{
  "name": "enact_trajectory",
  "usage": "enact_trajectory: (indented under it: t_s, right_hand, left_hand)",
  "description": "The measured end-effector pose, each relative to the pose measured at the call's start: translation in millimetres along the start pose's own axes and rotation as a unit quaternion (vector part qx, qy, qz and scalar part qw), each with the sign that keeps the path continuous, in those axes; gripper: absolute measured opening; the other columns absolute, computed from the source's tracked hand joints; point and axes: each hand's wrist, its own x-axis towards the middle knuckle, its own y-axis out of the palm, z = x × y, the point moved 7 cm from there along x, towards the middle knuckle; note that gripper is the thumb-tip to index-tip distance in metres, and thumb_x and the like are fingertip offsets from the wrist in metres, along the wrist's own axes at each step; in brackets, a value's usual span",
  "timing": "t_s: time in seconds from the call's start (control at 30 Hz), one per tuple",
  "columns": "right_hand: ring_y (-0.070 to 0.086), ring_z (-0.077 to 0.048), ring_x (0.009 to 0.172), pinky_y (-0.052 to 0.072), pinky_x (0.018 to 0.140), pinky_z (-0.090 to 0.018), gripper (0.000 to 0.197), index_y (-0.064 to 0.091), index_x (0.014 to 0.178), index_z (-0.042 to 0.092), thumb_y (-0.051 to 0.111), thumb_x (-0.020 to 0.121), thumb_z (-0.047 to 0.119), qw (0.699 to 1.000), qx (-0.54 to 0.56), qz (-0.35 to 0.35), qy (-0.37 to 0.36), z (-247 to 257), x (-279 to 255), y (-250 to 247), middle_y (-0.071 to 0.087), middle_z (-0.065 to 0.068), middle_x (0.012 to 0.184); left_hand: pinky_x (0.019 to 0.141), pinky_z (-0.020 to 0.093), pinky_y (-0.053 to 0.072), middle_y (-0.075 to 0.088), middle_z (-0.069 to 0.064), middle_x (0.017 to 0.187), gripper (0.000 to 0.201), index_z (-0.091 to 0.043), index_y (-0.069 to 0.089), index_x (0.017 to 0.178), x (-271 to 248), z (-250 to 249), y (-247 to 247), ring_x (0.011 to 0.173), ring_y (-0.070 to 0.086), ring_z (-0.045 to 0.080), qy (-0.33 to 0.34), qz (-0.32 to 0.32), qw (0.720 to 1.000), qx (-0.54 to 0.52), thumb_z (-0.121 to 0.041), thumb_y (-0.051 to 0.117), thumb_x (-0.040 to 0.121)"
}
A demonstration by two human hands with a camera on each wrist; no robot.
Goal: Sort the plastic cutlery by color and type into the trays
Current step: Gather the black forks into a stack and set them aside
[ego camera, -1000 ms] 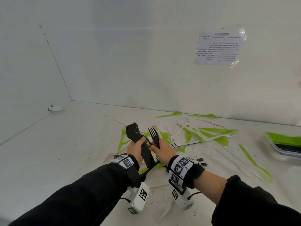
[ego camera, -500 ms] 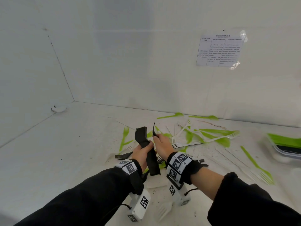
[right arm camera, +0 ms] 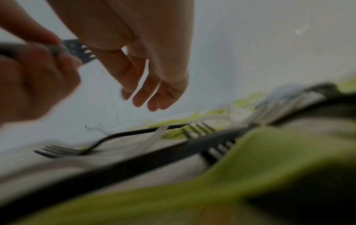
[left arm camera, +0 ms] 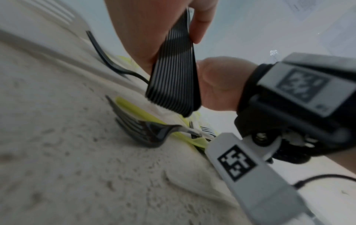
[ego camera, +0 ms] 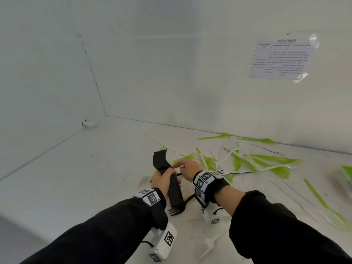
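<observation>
While my left hand (ego camera: 164,179) grips the stack of black forks (ego camera: 167,176) upright above the tabletop (ego camera: 80,168), well in from its edges, my right hand (ego camera: 187,169) hangs beside it with fingers loose, holding nothing. I should take the loose black fork (left arm camera: 146,134) below by its handle, then nest it tines-aligned so the stack stays squared.

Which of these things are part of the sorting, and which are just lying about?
Part of the job:
- black fork stack in left hand
- right hand
- loose black fork
- green cutlery
- white forks
- tray

Lying about:
- paper sheet on wall
- wrist cameras
</observation>
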Motion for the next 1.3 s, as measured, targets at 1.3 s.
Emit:
enact_trajectory:
  t_s: [1.3]
  right_hand:
    - [0.052, -0.017, 0.081, 0.041, 0.059, -0.022, 0.032, 0.07, 0.105, 0.009, 0.075, 0.076, 0.02, 0.967, -0.201, 0.156, 0.005, -50, -24, -12, 0.054, 0.0, 0.078]
  left_hand:
    - [0.051, 0.029, 0.046, 0.05, 0.014, 0.067, 0.017, 0.0, 0.05, 0.095, -6, 19, 27, 0.046, 0.054, 0.025, -0.071, 0.03, 0.997, -0.004, -0.013, 0.055, 0.084]
